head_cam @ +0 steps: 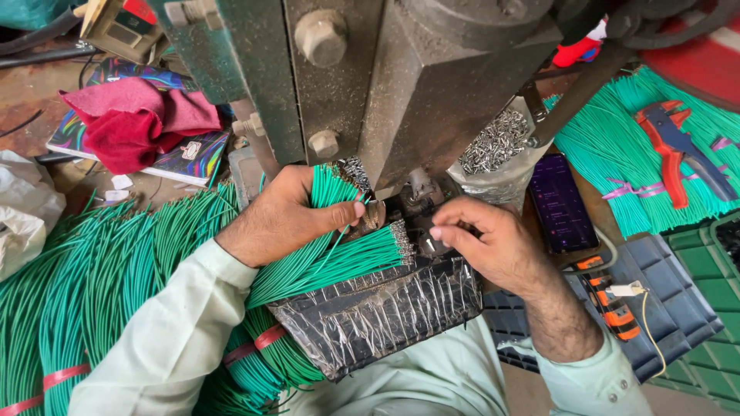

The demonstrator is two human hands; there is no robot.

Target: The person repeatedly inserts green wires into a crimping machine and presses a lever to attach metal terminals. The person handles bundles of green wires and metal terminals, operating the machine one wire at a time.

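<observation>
At a cluttered desk [31, 115] beneath a heavy press [432, 85], your left hand [281, 219] grips a bundle of green wires [331, 258], your right hand [489, 243] pinching a small part at the die.

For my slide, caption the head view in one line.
At a grimy press machine, the left hand grips a bundle of green wires while the right hand pinches at the die.

sleeves [166, 347]: pale mint-green, long; cuffs: buttoned, probably; hands [289, 223]: bare, no rings seen
</observation>
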